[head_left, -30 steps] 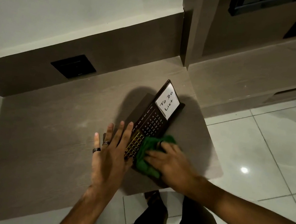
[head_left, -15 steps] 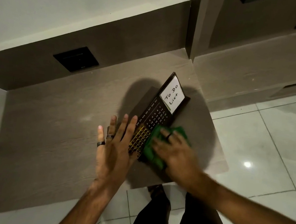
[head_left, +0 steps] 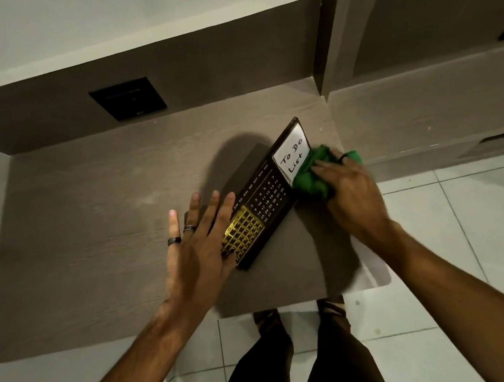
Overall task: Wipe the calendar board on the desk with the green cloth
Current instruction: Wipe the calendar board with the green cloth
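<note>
A dark calendar board (head_left: 267, 198) lies slanted on the brown desk (head_left: 102, 220). It has a white "To Do List" panel at its far end, rows of dates in the middle and a gold grid at its near end. My right hand (head_left: 354, 196) presses a bunched green cloth (head_left: 313, 175) against the right edge of the white panel. My left hand (head_left: 202, 249) lies flat with spread fingers against the board's near left edge, its thumb side over the gold grid. Two rings sit on its fingers.
A black wall socket plate (head_left: 128, 102) is set in the brown back panel behind the desk. A vertical partition (head_left: 324, 38) stands at the desk's far right corner. The desk's right and near edges drop to a white tiled floor (head_left: 466, 239), where my legs stand.
My right hand has slid the green cloth from the board's near end up along its right side to the white panel. My left hand has stayed on the near left edge.
</note>
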The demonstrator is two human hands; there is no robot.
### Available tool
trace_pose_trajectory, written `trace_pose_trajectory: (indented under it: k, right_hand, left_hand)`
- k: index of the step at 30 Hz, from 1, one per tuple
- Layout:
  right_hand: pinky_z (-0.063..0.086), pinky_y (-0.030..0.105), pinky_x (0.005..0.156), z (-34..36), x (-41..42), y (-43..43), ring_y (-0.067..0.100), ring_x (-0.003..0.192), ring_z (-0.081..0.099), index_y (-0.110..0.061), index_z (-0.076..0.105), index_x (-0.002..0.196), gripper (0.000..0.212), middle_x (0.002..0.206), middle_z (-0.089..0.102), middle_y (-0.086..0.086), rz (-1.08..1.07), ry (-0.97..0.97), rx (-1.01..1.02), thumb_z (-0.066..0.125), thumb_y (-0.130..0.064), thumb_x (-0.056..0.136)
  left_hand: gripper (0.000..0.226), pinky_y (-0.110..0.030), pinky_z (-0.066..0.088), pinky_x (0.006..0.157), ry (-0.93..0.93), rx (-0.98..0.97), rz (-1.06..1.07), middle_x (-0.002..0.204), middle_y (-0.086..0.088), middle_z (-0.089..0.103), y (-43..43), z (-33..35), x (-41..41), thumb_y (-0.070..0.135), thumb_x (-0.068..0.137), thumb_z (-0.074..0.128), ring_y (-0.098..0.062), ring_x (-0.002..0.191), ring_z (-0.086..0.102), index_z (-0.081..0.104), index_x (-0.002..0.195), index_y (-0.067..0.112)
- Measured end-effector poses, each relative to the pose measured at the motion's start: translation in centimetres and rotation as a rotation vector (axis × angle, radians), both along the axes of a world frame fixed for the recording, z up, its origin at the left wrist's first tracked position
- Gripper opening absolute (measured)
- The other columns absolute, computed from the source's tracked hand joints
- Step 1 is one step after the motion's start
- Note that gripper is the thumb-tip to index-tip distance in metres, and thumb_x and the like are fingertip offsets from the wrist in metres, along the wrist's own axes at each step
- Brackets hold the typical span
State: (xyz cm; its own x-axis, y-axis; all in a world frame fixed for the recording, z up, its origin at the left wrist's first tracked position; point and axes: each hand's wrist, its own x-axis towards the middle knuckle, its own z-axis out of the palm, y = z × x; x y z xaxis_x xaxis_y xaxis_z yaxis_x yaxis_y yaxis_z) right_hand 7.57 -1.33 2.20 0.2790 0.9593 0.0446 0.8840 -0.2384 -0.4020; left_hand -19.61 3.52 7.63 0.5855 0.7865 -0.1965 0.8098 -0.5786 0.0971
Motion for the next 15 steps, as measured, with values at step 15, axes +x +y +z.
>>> trace_pose_trajectory:
  k: [15]
  right_hand:
    - [0.049,0.049,0.094,1.2,1.4,0.2,0.036,0.11,0.063,-0.006,0.07,0.116,0.04,0.117,0.07,0.018,0.215,0.005,-0.008,0.061,-0.002,0.078]
  left_hand:
    - [0.108,-0.059,-0.009,0.121,-0.031,-0.019,-0.001,0.162,0.004,0.0,0.2,0.0,0.2,0.038,0.083,0.076,-0.026,0.152,-0.012,-0.007,0.151,0.03]
